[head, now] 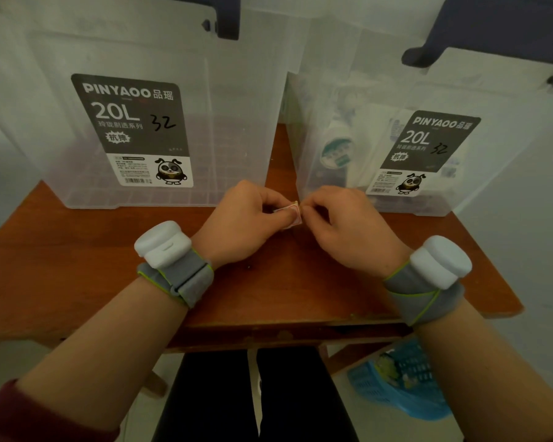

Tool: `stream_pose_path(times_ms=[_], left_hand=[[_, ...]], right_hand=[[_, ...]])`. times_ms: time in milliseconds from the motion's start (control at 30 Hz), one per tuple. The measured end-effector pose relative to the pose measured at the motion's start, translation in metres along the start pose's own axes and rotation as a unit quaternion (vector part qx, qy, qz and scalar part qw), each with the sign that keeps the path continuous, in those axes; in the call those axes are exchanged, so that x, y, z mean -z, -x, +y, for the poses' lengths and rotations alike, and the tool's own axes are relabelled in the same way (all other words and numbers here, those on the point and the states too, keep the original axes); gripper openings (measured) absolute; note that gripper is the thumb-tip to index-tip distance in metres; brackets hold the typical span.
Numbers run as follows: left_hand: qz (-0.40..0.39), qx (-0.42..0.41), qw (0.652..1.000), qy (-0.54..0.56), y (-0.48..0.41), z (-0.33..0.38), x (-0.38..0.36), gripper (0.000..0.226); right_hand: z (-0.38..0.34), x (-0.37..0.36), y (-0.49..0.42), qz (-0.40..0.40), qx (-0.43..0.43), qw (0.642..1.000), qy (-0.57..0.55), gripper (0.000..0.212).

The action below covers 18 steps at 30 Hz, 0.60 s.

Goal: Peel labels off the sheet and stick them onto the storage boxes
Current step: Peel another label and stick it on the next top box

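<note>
Two clear plastic storage boxes stand on a brown wooden table (77, 250): the left box (237, 106) and the right box (348, 100), each with a dark "20L" printed label. Just in front of the gap between them, my left hand (246, 221) pinches a small red-edged label sheet (296, 215) between thumb and curled fingers. My right hand (342, 224) pinches the sheet's right edge with its fingertips. Most of the sheet is hidden under my left thumb.
The right box holds several items seen dimly through its wall. Dark blue lid handles (492, 30) sit at the boxes' tops. A blue basket (399, 387) lies on the floor below the table's right front edge. My legs are under the table.
</note>
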State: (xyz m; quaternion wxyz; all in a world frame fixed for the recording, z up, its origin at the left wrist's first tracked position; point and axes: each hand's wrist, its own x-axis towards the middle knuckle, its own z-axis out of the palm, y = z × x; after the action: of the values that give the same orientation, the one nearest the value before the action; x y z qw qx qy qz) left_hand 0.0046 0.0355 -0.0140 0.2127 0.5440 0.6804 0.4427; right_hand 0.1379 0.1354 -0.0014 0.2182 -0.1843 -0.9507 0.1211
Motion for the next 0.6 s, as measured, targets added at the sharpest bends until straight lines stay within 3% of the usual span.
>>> stream_pose_path(times_ms=[200,600], left_hand=[[0.004,-0.002,1.000,0.000,-0.0004,0.0010,0.0008,0.011],[0.006,-0.001,1.000,-0.002,0.0005,0.0004,0.0006,0.012]], right_hand=[[0.0005,0.0028,0.0013,-0.003,-0.031,0.998,-0.059,0.014],[-0.0014,0.0017,0.0021,0.003,-0.047,0.997,-0.062,0.011]])
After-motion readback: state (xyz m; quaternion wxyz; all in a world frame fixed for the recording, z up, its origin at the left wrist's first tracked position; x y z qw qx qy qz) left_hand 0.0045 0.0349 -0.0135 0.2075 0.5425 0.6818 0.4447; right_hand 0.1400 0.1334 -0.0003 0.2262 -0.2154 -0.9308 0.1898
